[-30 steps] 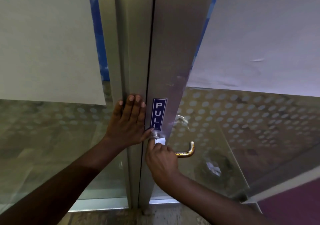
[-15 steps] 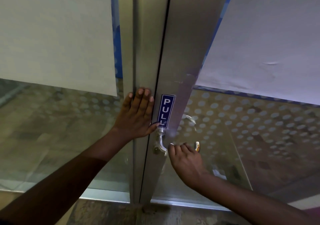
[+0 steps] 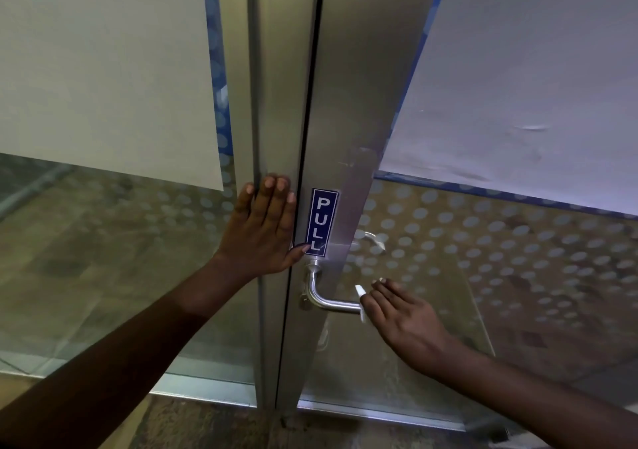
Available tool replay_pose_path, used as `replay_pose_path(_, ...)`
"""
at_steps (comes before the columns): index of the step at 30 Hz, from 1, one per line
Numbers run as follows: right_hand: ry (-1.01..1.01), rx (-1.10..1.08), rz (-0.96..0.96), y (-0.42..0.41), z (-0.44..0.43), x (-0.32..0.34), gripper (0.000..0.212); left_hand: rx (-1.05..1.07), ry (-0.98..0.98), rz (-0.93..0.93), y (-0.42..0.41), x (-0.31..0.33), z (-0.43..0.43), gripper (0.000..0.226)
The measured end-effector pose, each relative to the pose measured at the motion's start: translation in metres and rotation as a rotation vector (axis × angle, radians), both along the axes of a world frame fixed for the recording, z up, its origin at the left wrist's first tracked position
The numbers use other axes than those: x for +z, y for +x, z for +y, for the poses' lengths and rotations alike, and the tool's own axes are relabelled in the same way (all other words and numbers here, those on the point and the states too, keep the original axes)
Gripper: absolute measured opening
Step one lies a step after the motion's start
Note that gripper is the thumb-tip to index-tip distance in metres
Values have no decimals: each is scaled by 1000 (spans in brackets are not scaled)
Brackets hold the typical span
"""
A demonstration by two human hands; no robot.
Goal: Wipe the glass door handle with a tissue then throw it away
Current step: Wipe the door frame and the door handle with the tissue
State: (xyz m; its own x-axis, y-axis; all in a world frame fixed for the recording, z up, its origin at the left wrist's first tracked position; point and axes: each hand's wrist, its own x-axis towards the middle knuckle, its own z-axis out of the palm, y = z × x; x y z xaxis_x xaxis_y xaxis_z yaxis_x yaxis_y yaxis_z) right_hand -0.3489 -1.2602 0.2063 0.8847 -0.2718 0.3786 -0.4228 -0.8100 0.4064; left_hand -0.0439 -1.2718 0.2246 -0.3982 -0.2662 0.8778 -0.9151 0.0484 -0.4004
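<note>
Glass double doors with a brushed metal frame (image 3: 345, 103), dotted frosting low down and pale sheets covering the upper panes, seen from above

Right hand (image 3: 404, 314) curled over the free end of the door handle (image 3: 331, 302), fingers closed loosely round a white tissue (image 3: 360, 298) wrapped about the bar, just a strip of it showing at the fingertips. Left hand (image 3: 262, 231) spread flat, palm pressed on the frame of the left leaf, thumb reaching across the gap to touch the bottom of the blue PULL sticker (image 3: 322, 222). Holding nothing, just bracing

Handle fixed on the right door's frame right below that sticker: drops down from a round rose, bends, then runs level. Long axis horizontal, free end pointing right, away from the gap between the doors and out over the glass. Tip hidden under the hand

Looks like the wiping step is midway, bin part not started. To do it well, probably: keep the tissue fully wrapped round the bar rather than dabbing one face, squeeze lightly and slide along the whole length, twisting a bit to catch the underside. Don't skip the bend and the vertical neck up by the rose, where grime likes to sit. Left palm pushing back so the door doesn't swing while rubbing. No bin in sight
</note>
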Motion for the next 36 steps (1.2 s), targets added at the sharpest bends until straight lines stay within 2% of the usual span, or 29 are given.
replay_pose_path(5, 23, 180, 27, -15, -21, 4, 35, 11, -10, -5, -1, 0, -1, 88)
replay_pose_path(11, 135, 197, -64, -30, -38, 10, 35, 19, -11, -6, -2, 3, 3, 88)
replay_pose_path(14, 225, 106, -231, -30, -35, -1, 25, 19, -15, -5, -2, 3, 3, 88)
replay_pose_path(17, 331, -67, -435, -25, -27, -17, 43, 26, -20, -8, -2, 3, 2, 90)
replay_pose_path(18, 362, -112, -504, -23, -24, -18, 38, 28, -23, -10, -2, 3, 1, 90)
replay_pose_path(20, 549, -315, -748, -18, -22, -16, 23, 28, -24, -12, -2, 2, 1, 90)
replay_pose_path(22, 936, -593, -1032, -12, -21, -19, 25, 31, -26, -13, -2, 1, 0, 89)
replay_pose_path(23, 1174, -648, -1189, -9, -20, -22, 32, 35, -28, -15, -1, 1, 0, 89)
replay_pose_path(25, 1673, -566, -1449, -1, -16, -22, 40, 35, -27, -18, -1, 0, 0, 89)
replay_pose_path(27, 1997, -397, -1586, 8, -10, -18, 39, 33, -24, -20, 0, 0, 0, 89)
replay_pose_path(33, 2407, -87, -1867, 15, 4, -12, 15, 30, -22, -18, 0, -1, -1, 90)
replay_pose_path(34, 2471, 0, -1925, 19, 8, -11, 17, 31, -20, -16, 0, -1, -2, 90)
replay_pose_path(36, 2492, 71, -1988, 22, 11, -14, 36, 34, -23, -15, 1, -2, -2, 90)
